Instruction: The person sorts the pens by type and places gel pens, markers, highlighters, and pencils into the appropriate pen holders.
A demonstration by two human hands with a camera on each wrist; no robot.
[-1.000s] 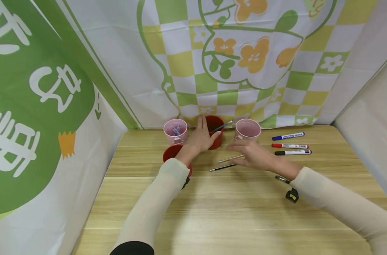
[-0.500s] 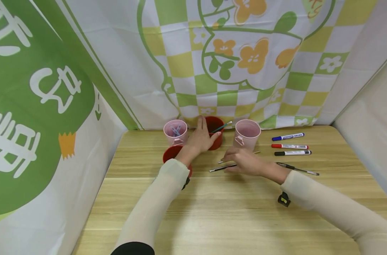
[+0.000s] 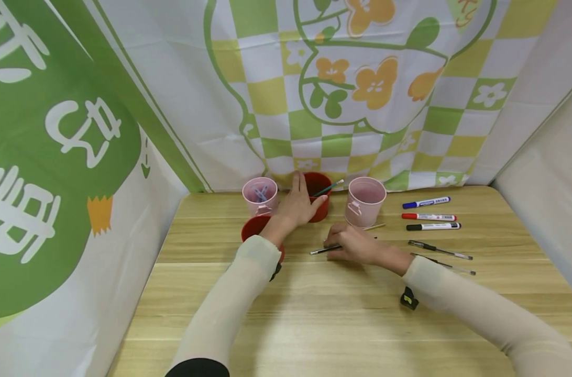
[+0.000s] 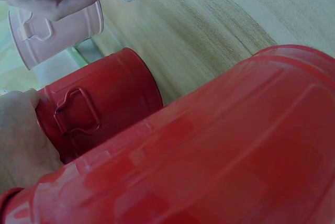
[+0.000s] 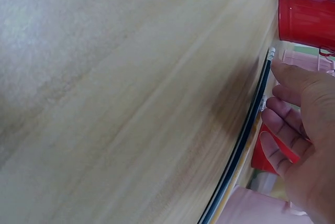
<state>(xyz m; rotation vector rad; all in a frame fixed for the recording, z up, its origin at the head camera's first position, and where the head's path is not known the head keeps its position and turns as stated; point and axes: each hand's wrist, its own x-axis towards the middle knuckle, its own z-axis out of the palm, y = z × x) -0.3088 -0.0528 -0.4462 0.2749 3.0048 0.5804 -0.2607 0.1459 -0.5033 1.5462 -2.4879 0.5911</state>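
My left hand (image 3: 301,198) lies flat against the near side of the back red cup (image 3: 318,184), fingers straight, thumb spread across its front. The left wrist view shows that palm (image 4: 21,140) on the same cup (image 4: 99,103). A teal-handled brush (image 3: 330,186) leans out of it. My right hand (image 3: 337,244) is lowered onto the table in front of the right pink cup (image 3: 365,200). Its bent fingertips (image 5: 272,116) touch a black pencil (image 5: 243,140) lying flat, with a yellow pencil (image 3: 374,227) beside it. No finger wraps the pencil.
A left pink cup (image 3: 260,195) holds blue items, and a second red cup (image 3: 254,226) sits partly under my left forearm. Blue (image 3: 426,201), red (image 3: 428,216) and black (image 3: 433,226) markers lie at the right, two thin pens (image 3: 440,250) below them. Printed cloth walls close in three sides.
My right hand has slid left and nearer, uncovering two pens on the right, and has come down onto the black pencil. The left hand has stayed on the red cup.
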